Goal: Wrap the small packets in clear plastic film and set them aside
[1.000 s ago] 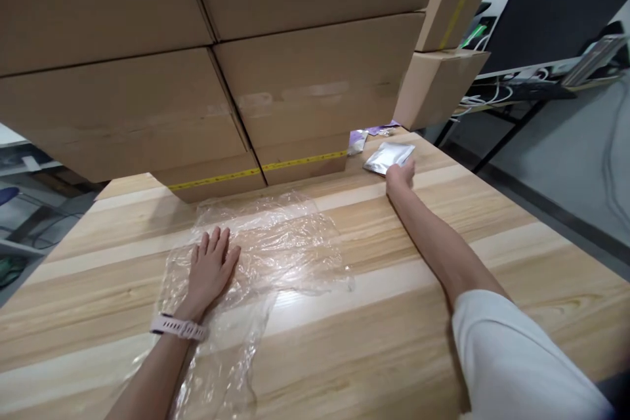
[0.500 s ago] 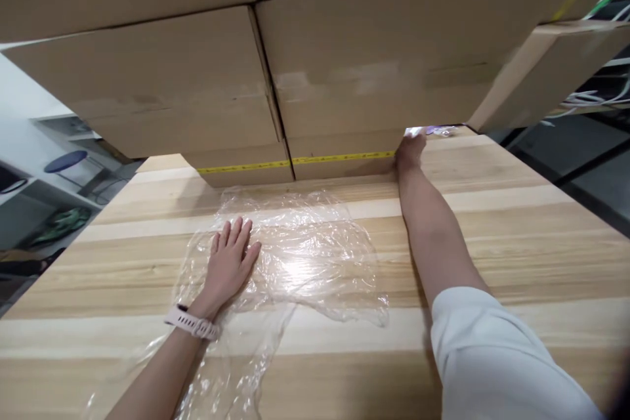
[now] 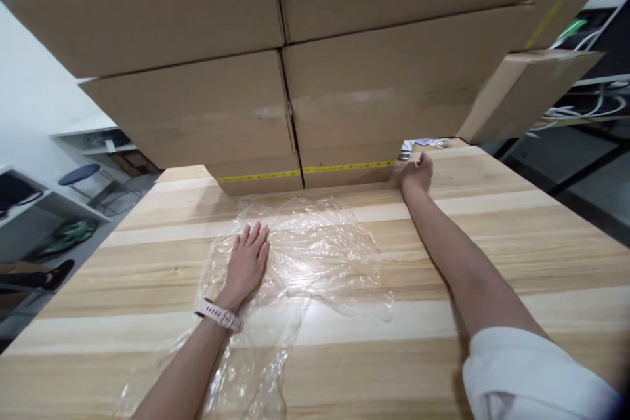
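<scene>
My left hand (image 3: 249, 262) lies flat on a crumpled sheet of clear plastic film (image 3: 325, 256), fingers stretched out, with a pale watch strap on the wrist. The film is spread over the wooden table (image 3: 374, 367) and trails toward the near edge. Far out on the right, my right hand (image 3: 417, 172) is by the lower corner of the stacked cardboard boxes (image 3: 354, 102). Its fingers are curled and partly hidden; what they hold cannot be made out. Just behind it lie shiny packets (image 3: 426, 142) with white and purple on them.
The box stack rises across the table's far side, with yellow tape (image 3: 344, 167) along its bottom. A narrow carton (image 3: 522, 95) leans at the right. Beyond it are white cables (image 3: 566, 111) on a shelf. A blue stool (image 3: 79, 174) and white shelving stand at the left.
My right hand has drawn back slightly from the packets, uncovering more of them. My left hand stays flat on the film. The view has tilted up and shifted a little left.
</scene>
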Tool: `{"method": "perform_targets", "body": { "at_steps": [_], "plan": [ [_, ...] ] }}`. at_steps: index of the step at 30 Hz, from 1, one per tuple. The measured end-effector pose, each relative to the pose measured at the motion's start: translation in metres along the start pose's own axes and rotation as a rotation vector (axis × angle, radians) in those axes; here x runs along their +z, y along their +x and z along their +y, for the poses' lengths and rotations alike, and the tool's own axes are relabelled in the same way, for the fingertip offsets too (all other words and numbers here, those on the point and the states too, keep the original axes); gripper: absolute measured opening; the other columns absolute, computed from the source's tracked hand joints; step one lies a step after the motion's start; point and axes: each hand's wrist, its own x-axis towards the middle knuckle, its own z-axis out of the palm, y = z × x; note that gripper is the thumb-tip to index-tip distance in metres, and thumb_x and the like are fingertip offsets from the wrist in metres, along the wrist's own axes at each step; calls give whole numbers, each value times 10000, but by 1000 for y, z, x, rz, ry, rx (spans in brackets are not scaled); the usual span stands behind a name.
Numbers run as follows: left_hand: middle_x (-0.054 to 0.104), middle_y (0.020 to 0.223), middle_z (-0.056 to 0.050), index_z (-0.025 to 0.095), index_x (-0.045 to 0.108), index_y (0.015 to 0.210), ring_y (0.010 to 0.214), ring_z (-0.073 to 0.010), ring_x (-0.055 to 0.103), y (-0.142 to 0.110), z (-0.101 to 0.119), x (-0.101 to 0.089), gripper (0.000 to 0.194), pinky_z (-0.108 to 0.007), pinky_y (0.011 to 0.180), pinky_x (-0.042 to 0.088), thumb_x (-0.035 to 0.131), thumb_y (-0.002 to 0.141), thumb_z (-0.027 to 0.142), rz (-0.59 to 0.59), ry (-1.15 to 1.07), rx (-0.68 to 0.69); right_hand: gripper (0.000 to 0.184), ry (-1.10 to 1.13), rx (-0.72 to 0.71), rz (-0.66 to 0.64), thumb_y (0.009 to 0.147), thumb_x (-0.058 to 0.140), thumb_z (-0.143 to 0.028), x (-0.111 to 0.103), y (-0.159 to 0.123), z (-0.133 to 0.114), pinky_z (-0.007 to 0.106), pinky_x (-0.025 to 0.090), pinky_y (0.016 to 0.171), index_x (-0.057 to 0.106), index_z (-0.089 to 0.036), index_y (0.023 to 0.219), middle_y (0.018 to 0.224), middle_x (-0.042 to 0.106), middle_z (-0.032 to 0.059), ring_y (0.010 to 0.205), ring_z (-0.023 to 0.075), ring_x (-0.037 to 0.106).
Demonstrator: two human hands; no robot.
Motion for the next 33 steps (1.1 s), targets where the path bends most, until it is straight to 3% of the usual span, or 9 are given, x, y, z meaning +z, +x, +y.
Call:
{"method": "perform_targets", "body": {
  "at_steps": [5,9,12,15,18,21,26,29,33],
  "plan": [
    [497,1553,-111,173,614,1401,1510,-294,365,4,2,-3,471,-532,1254,226,340,1040,303,-10,-126,-9,488,44,-29,-91,855,437,-238,-35,-68,6,452,460,1038,607,-143,1302,1212,685,138,1098,250,632],
    [479,1563,-124,152,628,1382,1526,-294,332,7,8,-8,452,-508,1270,162,393,1006,242,-52,-226,-63,416,62,-139,-303,844,542,-330,-56,-149,-7,455,505,983,703,-163,1191,1111,745,124,998,267,672],
    [449,1582,-152,141,655,1342,1543,-321,282,8,11,-15,431,-524,1272,87,463,990,298,-97,-340,-82,493,1,-411,-588,880,583,-415,-59,-221,-35,478,471,1049,671,-186,1307,1309,694,132,1180,301,632],
    [473,1565,-162,163,625,1388,1547,-324,274,1,13,-21,502,-534,1266,80,442,1017,447,-125,-418,-85,527,-179,-782,-852,953,537,-450,-52,-282,-71,539,310,1186,621,-180,1398,1529,530,143,1431,343,436],
    [441,1586,-158,171,508,1507,1570,-310,205,-9,15,-24,641,-534,1269,30,457,996,554,-205,-472,-33,508,-228,-926,-984,1016,447,-365,-42,-320,-99,528,252,1222,545,-172,1476,1573,480,121,1493,313,356],
    [321,1652,-141,167,434,1557,1590,-297,103,-18,17,-30,728,-512,1266,-68,509,959,574,-348,-458,85,478,-155,-981,-1044,1007,458,-291,-37,-335,-109,510,271,1219,573,-137,1445,1534,526,136,1476,305,386],
    [218,1688,-146,260,361,1595,1582,-372,87,-53,6,-65,826,-635,1235,14,605,896,627,-444,-238,157,383,161,-858,-1033,972,521,-257,-46,-332,-100,469,436,1093,686,-191,1312,1331,690,108,1260,276,579],
    [92,1716,-122,329,282,1618,1576,-419,17,-101,-11,-88,895,-739,1179,27,684,863,592,-404,-45,158,297,256,-611,-979,952,555,-286,-54,-329,-96,434,498,973,755,-217,1160,1143,752,95,1076,261,653],
    [142,1706,-110,363,263,1620,1574,-420,53,-169,-35,-102,856,-757,1170,60,655,893,587,-458,19,102,264,355,-334,-1039,889,631,-318,-59,-327,-99,366,517,881,770,-208,1085,1091,738,85,976,227,683]
  ]
}}
